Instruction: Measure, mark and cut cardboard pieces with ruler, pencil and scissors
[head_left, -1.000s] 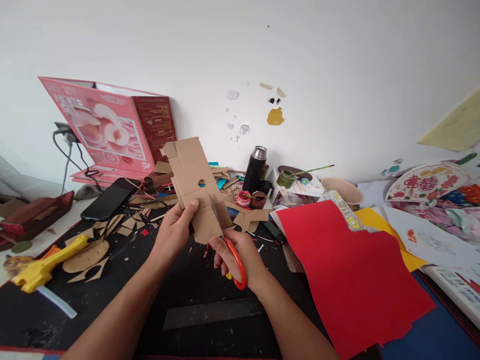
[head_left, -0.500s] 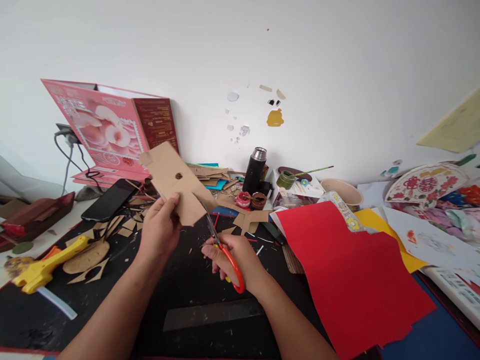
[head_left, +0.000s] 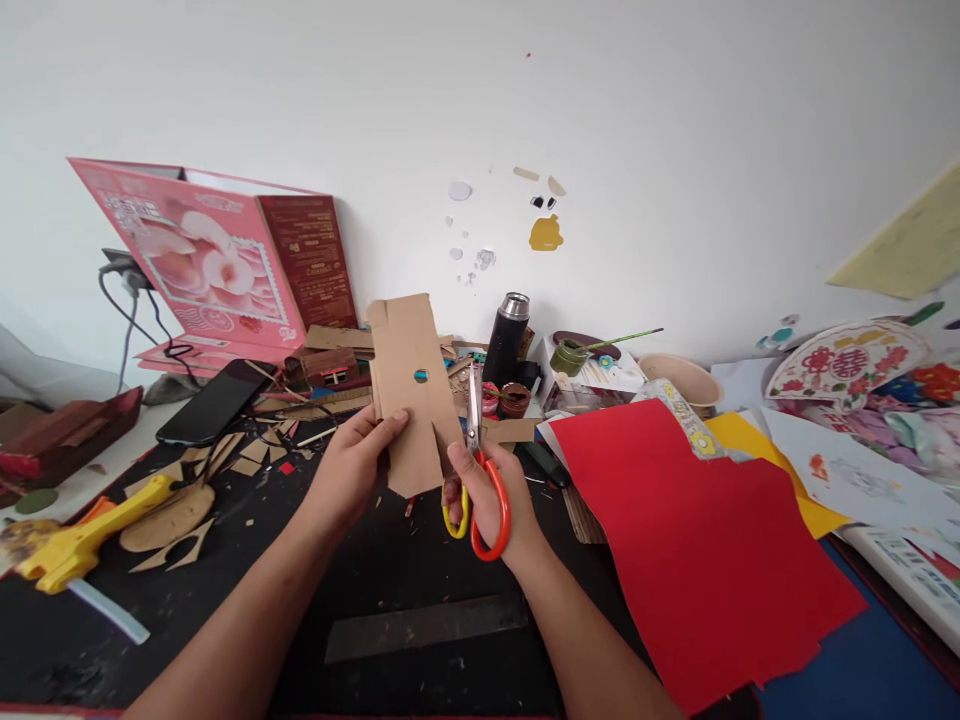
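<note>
My left hand pinches the lower left edge of a brown cardboard piece, held up above the black work surface. A small round hole goes through the cardboard, and a slit runs in from its lower right side. In my right hand is a pair of scissors with one red and one yellow handle loop. Their blades point up, close beside the right edge of the cardboard; whether they touch it I cannot tell.
A yellow glue gun and a black phone lie at left. Behind stand a black flask, paint jars and a pink box. Red paper covers the right side. A flat ruler-like strip lies in front.
The cardboard has swung to the right and turned more upright in my left hand. The scissors have come out of the slit and rotated to point up.
</note>
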